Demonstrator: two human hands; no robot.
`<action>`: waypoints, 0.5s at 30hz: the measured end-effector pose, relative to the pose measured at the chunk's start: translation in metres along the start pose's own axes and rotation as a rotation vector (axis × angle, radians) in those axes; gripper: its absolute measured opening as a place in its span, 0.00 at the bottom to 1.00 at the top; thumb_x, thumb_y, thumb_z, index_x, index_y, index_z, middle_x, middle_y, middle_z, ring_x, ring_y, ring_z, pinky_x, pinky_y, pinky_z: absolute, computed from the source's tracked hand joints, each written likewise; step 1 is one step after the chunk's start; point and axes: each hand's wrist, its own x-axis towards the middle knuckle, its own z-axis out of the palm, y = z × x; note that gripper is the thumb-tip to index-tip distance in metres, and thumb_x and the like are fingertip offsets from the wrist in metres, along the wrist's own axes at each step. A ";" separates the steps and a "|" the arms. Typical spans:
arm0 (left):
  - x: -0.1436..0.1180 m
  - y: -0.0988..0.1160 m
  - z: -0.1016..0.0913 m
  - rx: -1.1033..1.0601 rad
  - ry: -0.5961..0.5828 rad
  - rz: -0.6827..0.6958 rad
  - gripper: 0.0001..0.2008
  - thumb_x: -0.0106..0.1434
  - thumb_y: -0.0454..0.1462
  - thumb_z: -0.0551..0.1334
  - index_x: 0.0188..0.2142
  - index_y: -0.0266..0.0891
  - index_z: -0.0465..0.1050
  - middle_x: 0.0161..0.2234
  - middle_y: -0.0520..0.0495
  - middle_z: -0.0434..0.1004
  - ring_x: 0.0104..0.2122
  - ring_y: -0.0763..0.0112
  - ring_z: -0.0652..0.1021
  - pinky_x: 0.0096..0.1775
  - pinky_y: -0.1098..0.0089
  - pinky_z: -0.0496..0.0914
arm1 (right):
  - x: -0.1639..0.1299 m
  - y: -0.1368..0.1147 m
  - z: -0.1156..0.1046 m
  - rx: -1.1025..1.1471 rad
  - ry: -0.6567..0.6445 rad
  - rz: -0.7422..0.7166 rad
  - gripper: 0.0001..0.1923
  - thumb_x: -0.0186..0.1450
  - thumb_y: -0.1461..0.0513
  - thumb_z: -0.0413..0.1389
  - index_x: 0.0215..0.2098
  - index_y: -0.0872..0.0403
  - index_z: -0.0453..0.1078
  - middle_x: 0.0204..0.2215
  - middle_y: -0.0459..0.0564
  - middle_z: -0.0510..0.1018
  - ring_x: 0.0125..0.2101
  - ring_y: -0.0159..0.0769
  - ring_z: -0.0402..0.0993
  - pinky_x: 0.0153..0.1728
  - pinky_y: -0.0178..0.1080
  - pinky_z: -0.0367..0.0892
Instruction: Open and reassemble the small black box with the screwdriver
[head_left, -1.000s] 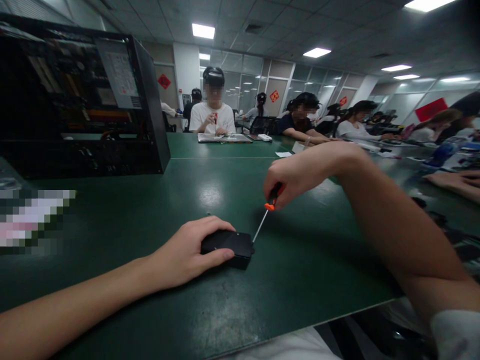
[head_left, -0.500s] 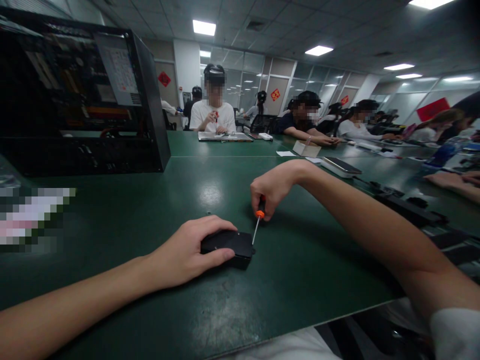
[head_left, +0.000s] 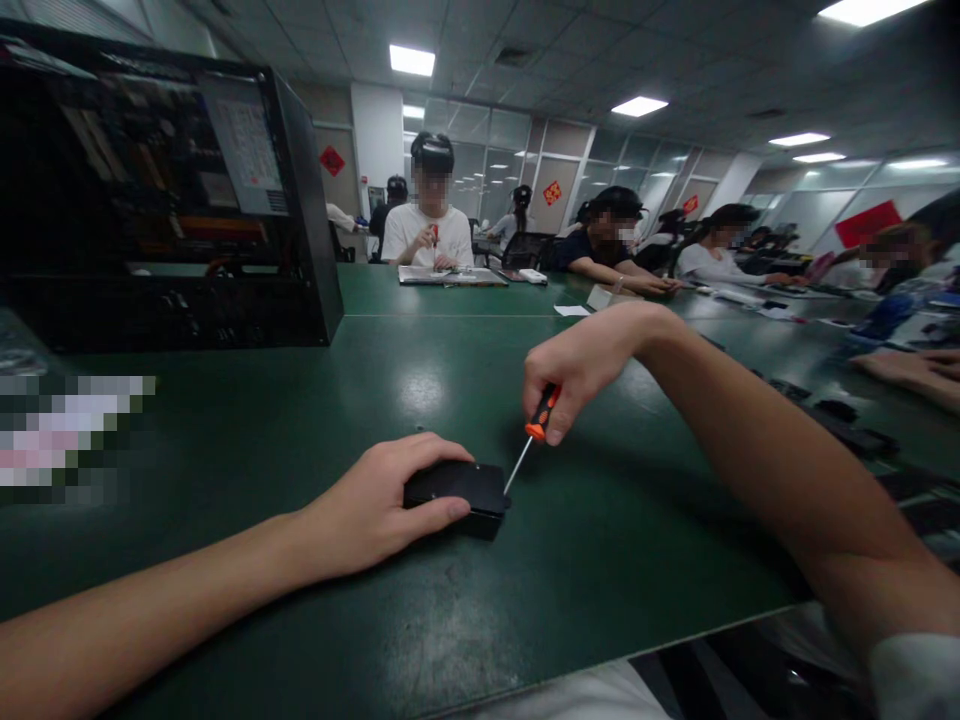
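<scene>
Low center of the frame: left hand [head_left: 375, 510] lies over one small black box [head_left: 459, 492] on the green table [head_left: 315, 440], fingers wrapped around it. Right hand [head_left: 577, 365] pinches one orange-and-black screwdriver [head_left: 534, 433], tip at the box's right corner. One open PC case [head_left: 165, 200] upper left; its label isn't readable.

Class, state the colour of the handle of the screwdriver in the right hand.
Orange and black; the screwdriver handle shows best in the head view.
</scene>
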 end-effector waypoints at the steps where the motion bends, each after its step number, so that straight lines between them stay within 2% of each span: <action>1: 0.000 0.000 0.000 -0.002 0.002 0.000 0.15 0.68 0.42 0.64 0.53 0.41 0.73 0.47 0.48 0.79 0.45 0.62 0.78 0.46 0.66 0.68 | -0.002 0.000 0.002 -0.022 0.032 0.006 0.29 0.66 0.44 0.57 0.40 0.64 0.78 0.27 0.45 0.75 0.30 0.29 0.68 0.32 0.31 0.60; 6: 0.001 0.002 0.000 -0.007 -0.008 -0.005 0.16 0.67 0.42 0.65 0.53 0.41 0.74 0.47 0.48 0.79 0.45 0.62 0.78 0.46 0.66 0.68 | -0.001 0.010 0.032 -0.050 0.177 0.035 0.22 0.68 0.48 0.58 0.38 0.61 0.75 0.26 0.44 0.72 0.28 0.28 0.67 0.30 0.30 0.59; 11: 0.001 0.003 0.000 -0.003 -0.009 -0.009 0.16 0.68 0.42 0.65 0.53 0.41 0.74 0.48 0.47 0.79 0.46 0.61 0.78 0.47 0.65 0.68 | 0.006 0.026 0.073 0.004 0.326 -0.022 0.23 0.70 0.46 0.55 0.35 0.59 0.73 0.26 0.44 0.70 0.27 0.27 0.65 0.28 0.31 0.56; 13: 0.001 0.002 0.000 0.001 -0.005 -0.004 0.16 0.68 0.42 0.64 0.54 0.41 0.73 0.48 0.47 0.79 0.46 0.61 0.78 0.47 0.65 0.68 | 0.007 0.027 0.085 0.008 0.402 -0.049 0.23 0.69 0.46 0.55 0.34 0.59 0.71 0.25 0.43 0.68 0.26 0.26 0.63 0.27 0.31 0.55; 15: 0.000 0.002 0.000 0.004 -0.005 -0.003 0.16 0.68 0.42 0.64 0.54 0.41 0.73 0.49 0.47 0.79 0.46 0.61 0.78 0.48 0.64 0.68 | 0.007 0.026 0.093 0.063 0.418 -0.055 0.23 0.70 0.45 0.55 0.33 0.58 0.69 0.23 0.42 0.68 0.24 0.25 0.65 0.26 0.30 0.55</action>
